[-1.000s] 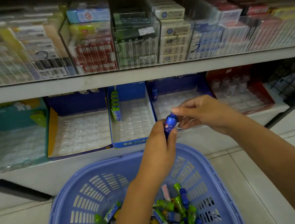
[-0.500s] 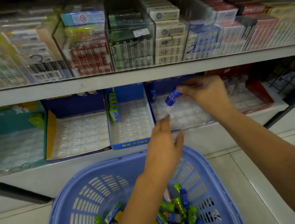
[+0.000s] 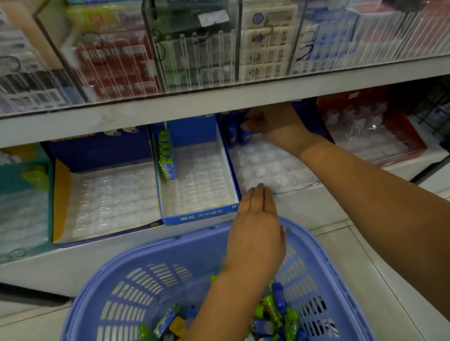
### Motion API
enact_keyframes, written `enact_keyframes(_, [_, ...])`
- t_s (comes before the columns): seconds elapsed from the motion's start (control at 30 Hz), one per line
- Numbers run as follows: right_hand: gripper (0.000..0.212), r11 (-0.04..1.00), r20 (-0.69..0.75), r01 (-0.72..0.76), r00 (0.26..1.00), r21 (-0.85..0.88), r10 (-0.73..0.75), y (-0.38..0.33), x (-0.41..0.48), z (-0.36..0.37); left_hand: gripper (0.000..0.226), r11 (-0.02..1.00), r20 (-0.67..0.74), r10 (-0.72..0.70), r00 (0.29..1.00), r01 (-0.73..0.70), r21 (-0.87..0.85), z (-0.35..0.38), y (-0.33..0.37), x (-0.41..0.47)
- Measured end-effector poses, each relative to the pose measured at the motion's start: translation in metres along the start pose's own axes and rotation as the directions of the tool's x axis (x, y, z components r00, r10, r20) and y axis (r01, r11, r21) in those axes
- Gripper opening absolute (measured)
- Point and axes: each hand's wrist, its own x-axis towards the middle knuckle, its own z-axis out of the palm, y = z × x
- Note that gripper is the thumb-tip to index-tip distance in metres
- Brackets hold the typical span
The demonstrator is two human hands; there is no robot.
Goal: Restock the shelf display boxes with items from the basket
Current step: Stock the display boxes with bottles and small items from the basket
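Note:
A lilac plastic basket [image 3: 114,281] stands on the floor below me, holding several small blue and green bottles and packs [image 3: 273,314]. My right hand [image 3: 274,123] reaches deep into the dark blue display box [image 3: 269,166], under the upper shelf. Its fingertips pinch a small blue bottle [image 3: 245,136] standing in the back row, beside another blue bottle [image 3: 232,138]. My left hand [image 3: 257,224] hovers flat over the basket's far rim, fingers straight and holding nothing.
Left of the dark blue box is a blue box [image 3: 200,215] with a row of green packs [image 3: 166,154], then a yellow-edged box [image 3: 59,199] and a teal box [image 3: 11,203]. A red box [image 3: 404,134] stands to the right. The upper shelf edge [image 3: 213,101] overhangs the boxes.
My left hand passed the blue bottle to my right hand, then opened and stayed over the basket. My right hand carried the bottle to the back of the dark blue box.

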Motion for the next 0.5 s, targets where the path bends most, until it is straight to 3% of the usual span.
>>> enact_keyframes(0.13, [0.034,0.997,0.049,-0.054,0.997,-0.046,0.057,-0.009,0.006,0.000,0.070,1.000,0.040,-0.011,0.999,0.011,-0.006,-0.005,0.000,0.004])
enact_keyframes(0.23, [0.044,0.994,0.089,-0.082,0.992,-0.076,0.088,-0.008,-0.009,-0.002,0.057,0.976,-0.061,0.001,0.998,-0.014,-0.218,-0.015,0.002,-0.004])
enact_keyframes(0.3, [0.042,0.996,-0.005,-0.091,0.996,-0.013,0.091,-0.004,-0.035,0.000,0.038,0.941,-0.210,-0.015,0.978,-0.057,-0.334,-0.017,-0.004,-0.021])
enact_keyframes(0.37, [0.022,0.982,-0.124,-0.086,0.987,0.166,0.107,-0.005,-0.075,0.004,0.023,0.925,-0.223,-0.065,0.973,-0.025,-0.378,-0.008,-0.019,-0.040])
enact_keyframes(0.43, [0.024,0.961,-0.006,-0.109,0.993,0.255,0.114,-0.012,-0.118,0.013,0.022,0.929,-0.014,-0.171,0.985,0.157,-0.335,0.012,-0.041,-0.057])
enact_keyframes(0.5, [0.027,0.968,0.296,-0.176,0.948,0.179,0.118,-0.020,-0.159,0.031,0.022,0.940,0.302,-0.254,0.919,0.308,-0.147,0.037,-0.063,-0.078])
